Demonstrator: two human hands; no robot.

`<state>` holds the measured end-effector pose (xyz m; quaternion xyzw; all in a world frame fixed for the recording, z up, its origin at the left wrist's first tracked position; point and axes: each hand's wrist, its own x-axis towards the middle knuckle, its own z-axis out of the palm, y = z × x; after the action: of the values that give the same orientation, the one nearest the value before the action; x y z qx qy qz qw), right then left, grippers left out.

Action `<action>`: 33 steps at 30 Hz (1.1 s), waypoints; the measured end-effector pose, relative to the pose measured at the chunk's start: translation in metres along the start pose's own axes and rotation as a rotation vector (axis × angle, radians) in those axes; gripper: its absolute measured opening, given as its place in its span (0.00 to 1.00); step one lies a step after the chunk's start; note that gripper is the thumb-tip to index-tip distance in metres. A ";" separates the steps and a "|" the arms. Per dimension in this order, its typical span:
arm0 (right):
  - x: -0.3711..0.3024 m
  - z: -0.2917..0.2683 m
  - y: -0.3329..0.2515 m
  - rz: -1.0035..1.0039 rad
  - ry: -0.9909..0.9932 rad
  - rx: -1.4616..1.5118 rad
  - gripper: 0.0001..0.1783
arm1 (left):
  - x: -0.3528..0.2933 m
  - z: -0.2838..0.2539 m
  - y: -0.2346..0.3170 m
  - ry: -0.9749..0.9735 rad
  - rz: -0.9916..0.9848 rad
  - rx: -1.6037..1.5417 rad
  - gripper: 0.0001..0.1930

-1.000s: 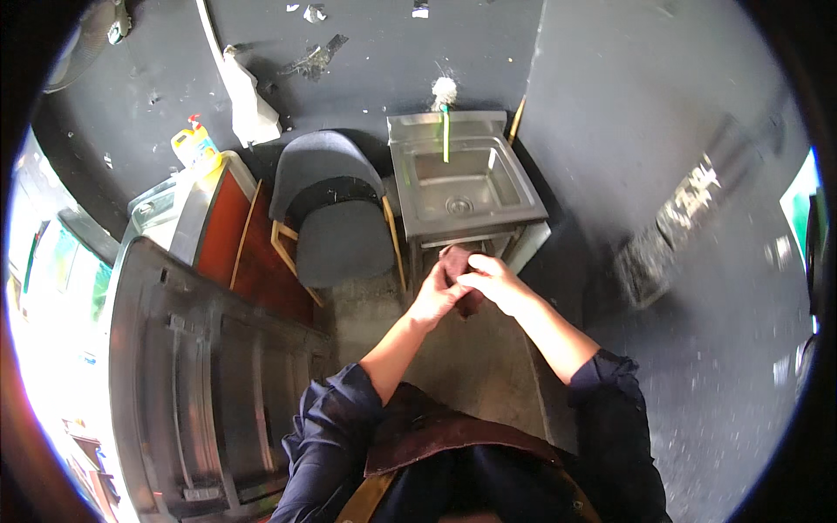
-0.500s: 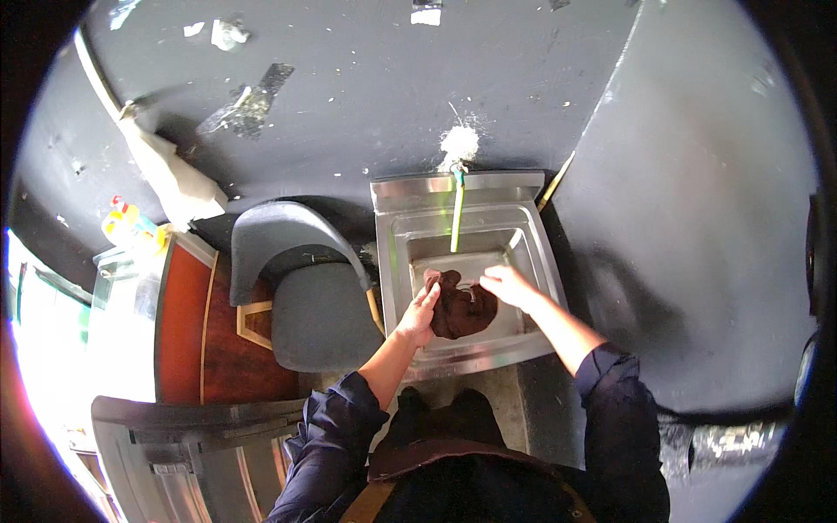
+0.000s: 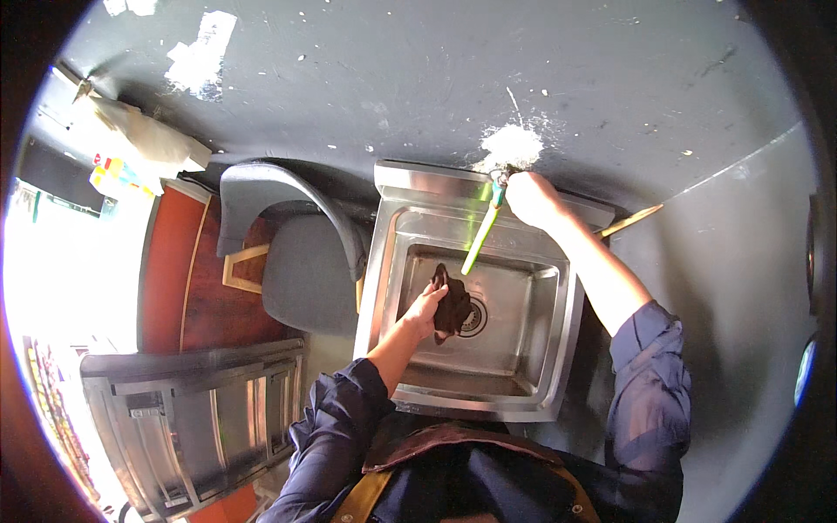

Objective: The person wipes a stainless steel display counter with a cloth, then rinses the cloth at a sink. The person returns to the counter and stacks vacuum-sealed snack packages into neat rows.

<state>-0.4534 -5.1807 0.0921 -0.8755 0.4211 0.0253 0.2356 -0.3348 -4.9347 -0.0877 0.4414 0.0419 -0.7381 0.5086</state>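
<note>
My left hand (image 3: 427, 310) is closed on a dark brown cloth (image 3: 452, 305), bunched up inside the basin of the steel sink (image 3: 392, 261). The cloth hangs beside the round drain (image 3: 473, 317). At the wall behind the sink, my right hand (image 3: 534, 199) is closed at the tap (image 3: 500, 175); its fingertips are partly hidden by the hand itself. From the tap a yellow-green hose (image 3: 479, 238) slants down over the basin. Whether water runs from it I cannot make out.
A grey padded chair (image 3: 312, 270) stands left of the sink. Nearer on the left is a dark grey ribbed panel (image 3: 200, 427). A reddish-brown cabinet (image 3: 170, 279) lies beyond the chair. A thin yellow stick (image 3: 632, 221) leans behind the sink's right side.
My right hand has gone from the cloth up to the tap. The left hand keeps the cloth, now gathered smaller, and the view has turned, showing the drain.
</note>
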 end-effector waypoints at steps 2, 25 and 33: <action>0.004 -0.009 0.014 -0.056 -0.082 0.123 0.09 | 0.014 0.003 -0.006 0.078 0.018 -0.035 0.13; -0.084 0.286 0.044 0.652 -0.124 1.777 0.29 | 0.063 -0.028 -0.016 0.427 0.124 0.757 0.28; -0.074 0.252 -0.016 0.476 0.225 0.955 0.14 | 0.088 0.000 -0.057 0.482 -0.216 0.802 0.15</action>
<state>-0.4506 -5.0092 -0.1069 -0.5488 0.5949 -0.2102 0.5484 -0.3879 -4.9705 -0.1709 0.7545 -0.0838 -0.6213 0.1943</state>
